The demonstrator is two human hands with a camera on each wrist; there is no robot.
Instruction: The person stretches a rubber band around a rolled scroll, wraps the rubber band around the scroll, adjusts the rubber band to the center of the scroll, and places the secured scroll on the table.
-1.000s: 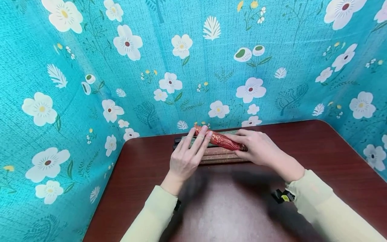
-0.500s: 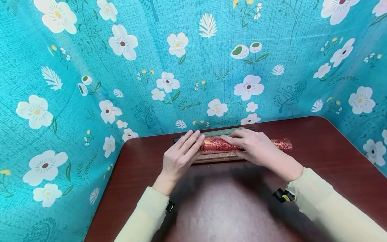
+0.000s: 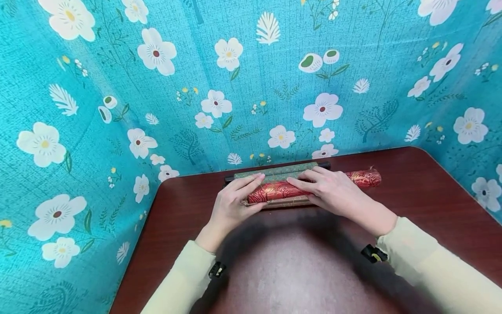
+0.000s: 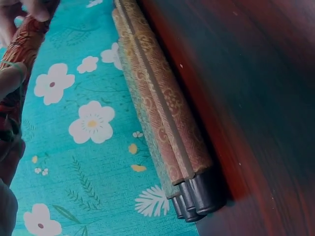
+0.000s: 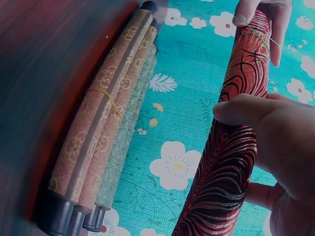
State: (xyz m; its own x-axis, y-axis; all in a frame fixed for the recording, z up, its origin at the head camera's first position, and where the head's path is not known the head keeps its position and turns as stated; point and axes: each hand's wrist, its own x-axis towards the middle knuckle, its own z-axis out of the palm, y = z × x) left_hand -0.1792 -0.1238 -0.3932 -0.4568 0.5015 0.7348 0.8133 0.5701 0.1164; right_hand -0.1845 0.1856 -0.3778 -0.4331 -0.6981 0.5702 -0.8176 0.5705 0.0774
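Note:
My right hand (image 3: 333, 189) grips the middle of a long red roll (image 3: 278, 190) covered in gold-patterned cloth, thumb on the near side in the right wrist view. The left hand (image 3: 231, 203) holds the roll's left end between thumb and fingers. A thin greenish string (image 5: 256, 34) circles that end. The roll's right end sticks out past the right hand. Below and behind it lie several rolled scrolls with black end knobs: green ones (image 3: 274, 169) at the back, brownish-pink ones (image 5: 98, 137) in front. A thin yellowish band (image 5: 106, 97) crosses the brownish-pink scrolls.
The scrolls lie along the back edge of a dark red-brown table (image 3: 184, 209). Right behind the table hangs a turquoise floral cloth (image 3: 251, 87), which also runs along both sides. Each wrist wears a small black device (image 3: 217, 269).
The red roll has gone from slanted to nearly level, and its right end now shows beyond the right hand. The left hand's fingers have moved from lying over the roll to pinching its left end.

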